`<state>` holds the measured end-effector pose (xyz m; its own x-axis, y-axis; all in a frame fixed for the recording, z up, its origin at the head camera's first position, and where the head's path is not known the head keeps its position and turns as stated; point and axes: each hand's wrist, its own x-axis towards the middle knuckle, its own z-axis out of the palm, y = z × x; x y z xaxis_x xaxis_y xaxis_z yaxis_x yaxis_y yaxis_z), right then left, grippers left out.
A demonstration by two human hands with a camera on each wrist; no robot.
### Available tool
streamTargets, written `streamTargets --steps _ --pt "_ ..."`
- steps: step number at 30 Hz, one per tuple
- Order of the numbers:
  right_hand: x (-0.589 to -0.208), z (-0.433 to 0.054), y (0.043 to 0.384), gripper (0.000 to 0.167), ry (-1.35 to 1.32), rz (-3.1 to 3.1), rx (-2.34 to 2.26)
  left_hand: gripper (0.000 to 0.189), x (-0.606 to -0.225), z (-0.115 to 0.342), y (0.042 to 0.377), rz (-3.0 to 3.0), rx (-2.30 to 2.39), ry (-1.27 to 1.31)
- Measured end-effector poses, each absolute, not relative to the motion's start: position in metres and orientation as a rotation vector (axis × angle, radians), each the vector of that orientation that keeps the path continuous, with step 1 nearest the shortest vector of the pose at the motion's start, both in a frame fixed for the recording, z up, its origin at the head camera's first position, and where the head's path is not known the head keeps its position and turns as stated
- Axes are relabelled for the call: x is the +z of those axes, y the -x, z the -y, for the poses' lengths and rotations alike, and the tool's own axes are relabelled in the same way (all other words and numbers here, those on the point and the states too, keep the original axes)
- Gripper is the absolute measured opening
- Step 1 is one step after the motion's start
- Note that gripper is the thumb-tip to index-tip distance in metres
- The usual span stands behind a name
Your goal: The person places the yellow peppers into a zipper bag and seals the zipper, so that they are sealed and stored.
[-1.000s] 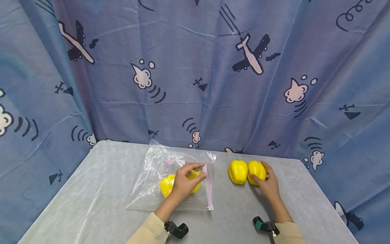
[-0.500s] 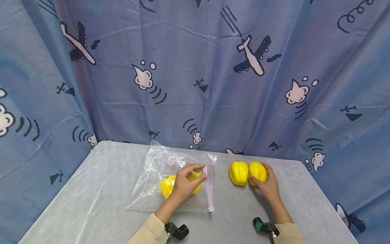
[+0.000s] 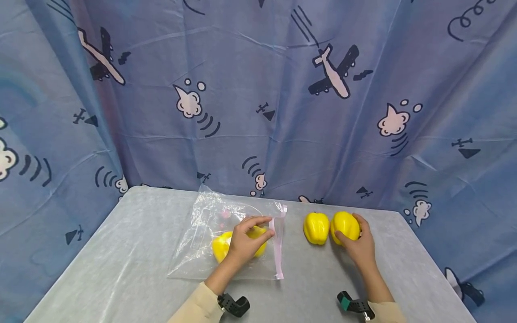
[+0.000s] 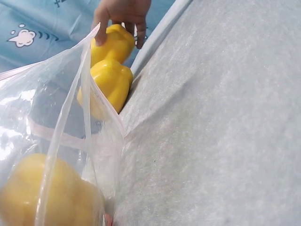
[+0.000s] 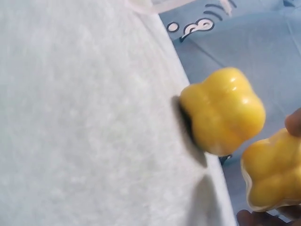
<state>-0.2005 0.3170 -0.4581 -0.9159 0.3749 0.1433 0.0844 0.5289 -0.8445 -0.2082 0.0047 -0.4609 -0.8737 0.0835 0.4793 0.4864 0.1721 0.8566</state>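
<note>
My right hand (image 3: 361, 244) grips a yellow bell pepper (image 3: 344, 228), thumb on the near side and fingers on the far right. In the right wrist view this bell pepper (image 5: 273, 172) hangs above its shadow. A second yellow bell pepper (image 3: 316, 228) stands just left of it on the table. My left hand (image 3: 246, 240) holds up the mouth of a clear zip bag (image 3: 194, 251) between thumb and fingers, by its pink strip. Inside the bag lies yellow bell pepper (image 3: 221, 246), partly hidden by the hand. The left wrist view shows the raised bag edge (image 4: 89, 52).
A pale grey cloth covers the table (image 3: 121, 251). Behind it hangs a blue curtain (image 3: 242, 112) printed with planes and clouds, close to the far edge. Black wrist devices (image 3: 234, 306) sit at both cuffs.
My right hand has moved slightly right and up with its bell pepper, widening the gap to the other one. The left hand and bag stay still.
</note>
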Motion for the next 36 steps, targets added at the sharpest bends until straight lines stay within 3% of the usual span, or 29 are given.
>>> streamTargets --steps 20,36 --pt "-0.409 -0.273 0.174 0.073 0.241 2.479 1.338 0.030 -0.455 -0.004 0.208 2.145 -1.830 0.463" --pt "-0.417 -0.216 0.166 0.067 0.069 2.646 1.537 0.029 -0.460 -0.003 0.210 2.123 -1.797 0.554"
